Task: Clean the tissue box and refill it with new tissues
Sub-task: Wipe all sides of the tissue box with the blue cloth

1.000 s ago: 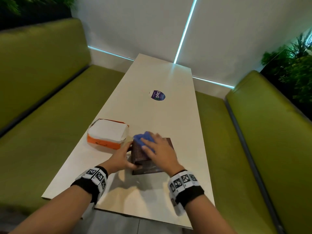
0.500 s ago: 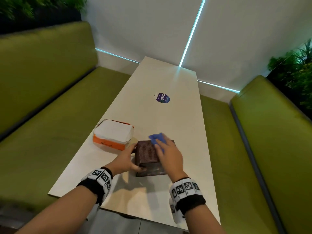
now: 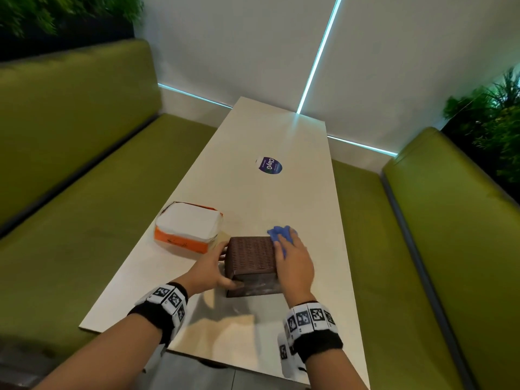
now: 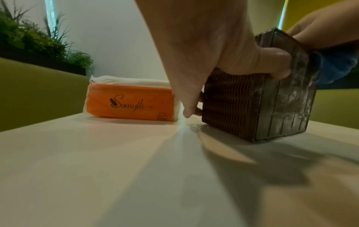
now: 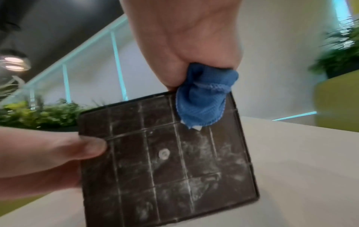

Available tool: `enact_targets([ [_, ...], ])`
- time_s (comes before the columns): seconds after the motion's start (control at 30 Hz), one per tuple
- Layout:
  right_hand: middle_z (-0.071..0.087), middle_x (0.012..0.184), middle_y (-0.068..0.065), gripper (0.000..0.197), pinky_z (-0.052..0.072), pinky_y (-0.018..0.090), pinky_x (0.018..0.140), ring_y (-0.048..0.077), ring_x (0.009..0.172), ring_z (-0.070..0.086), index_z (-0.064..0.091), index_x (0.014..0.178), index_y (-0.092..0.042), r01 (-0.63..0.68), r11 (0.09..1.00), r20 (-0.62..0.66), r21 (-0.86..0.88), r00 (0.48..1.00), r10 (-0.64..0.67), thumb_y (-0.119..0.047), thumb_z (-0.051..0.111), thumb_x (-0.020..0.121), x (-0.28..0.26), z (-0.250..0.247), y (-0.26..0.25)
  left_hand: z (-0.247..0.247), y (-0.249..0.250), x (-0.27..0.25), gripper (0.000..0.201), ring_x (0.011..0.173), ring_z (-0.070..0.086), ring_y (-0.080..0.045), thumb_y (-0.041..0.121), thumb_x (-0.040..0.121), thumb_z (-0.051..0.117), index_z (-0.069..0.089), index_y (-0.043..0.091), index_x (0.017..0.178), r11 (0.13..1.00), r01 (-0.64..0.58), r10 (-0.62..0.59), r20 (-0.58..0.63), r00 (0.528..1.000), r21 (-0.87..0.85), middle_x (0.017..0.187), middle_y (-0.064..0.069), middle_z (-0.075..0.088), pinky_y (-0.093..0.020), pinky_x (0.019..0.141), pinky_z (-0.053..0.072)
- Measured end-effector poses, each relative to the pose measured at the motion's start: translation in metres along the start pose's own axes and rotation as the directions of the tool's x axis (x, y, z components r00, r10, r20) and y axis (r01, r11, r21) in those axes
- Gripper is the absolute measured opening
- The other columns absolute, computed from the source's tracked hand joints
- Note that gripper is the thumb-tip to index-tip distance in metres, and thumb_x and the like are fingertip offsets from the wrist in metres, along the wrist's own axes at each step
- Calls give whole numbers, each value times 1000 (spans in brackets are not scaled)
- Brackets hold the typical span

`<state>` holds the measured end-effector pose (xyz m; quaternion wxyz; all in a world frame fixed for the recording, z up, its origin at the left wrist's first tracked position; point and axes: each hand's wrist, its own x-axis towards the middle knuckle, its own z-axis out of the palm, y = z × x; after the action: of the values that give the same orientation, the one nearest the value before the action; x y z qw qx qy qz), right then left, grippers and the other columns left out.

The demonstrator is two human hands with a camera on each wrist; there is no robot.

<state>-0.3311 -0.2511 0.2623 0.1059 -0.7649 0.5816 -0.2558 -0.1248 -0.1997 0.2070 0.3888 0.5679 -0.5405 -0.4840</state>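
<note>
A dark brown woven tissue box (image 3: 251,256) lies on its side on the pale table (image 3: 253,192), its dusty gridded base (image 5: 167,161) facing me. My left hand (image 3: 209,270) grips the box's left side, thumb on the base (image 4: 272,61). My right hand (image 3: 292,263) holds a crumpled blue cloth (image 3: 280,235) against the box's right edge (image 5: 204,98). An orange pack of white tissues (image 3: 188,230) lies just left of the box (image 4: 130,101).
A round purple sticker (image 3: 269,165) sits mid-table. Green padded benches (image 3: 84,178) run along both sides of the table (image 3: 450,220). Plants stand behind the benches (image 3: 492,122). A white wall with lit strips closes the far end.
My right hand has slid the blue cloth from the box's top left across to its right edge. My left hand keeps its grip on the box.
</note>
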Motion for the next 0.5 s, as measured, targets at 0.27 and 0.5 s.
enact_targets([
  [0.27, 57, 138, 0, 41, 35, 29, 109, 21, 125, 55, 70, 115, -25, 343, 940, 157, -1, 928, -338, -37, 37, 93, -39, 28, -74, 2, 1, 1, 70, 111, 59, -18, 8, 70, 79, 44, 12, 131, 992, 11, -1, -78, 997, 124, 122, -5, 60, -34, 101, 48],
  [0.5, 40, 151, -1, 35, 26, 33, 114, 21, 137, 40, 59, 130, -21, -42, 997, -7, -65, 999, 41, -27, 42, 101, -7, 6, -11, 3, -1, 0, 99, 118, 52, -5, 26, 47, 94, 39, 32, 130, 1000, 8, -8, -8, 1000, 17, 126, 14, 54, -30, 99, 47],
])
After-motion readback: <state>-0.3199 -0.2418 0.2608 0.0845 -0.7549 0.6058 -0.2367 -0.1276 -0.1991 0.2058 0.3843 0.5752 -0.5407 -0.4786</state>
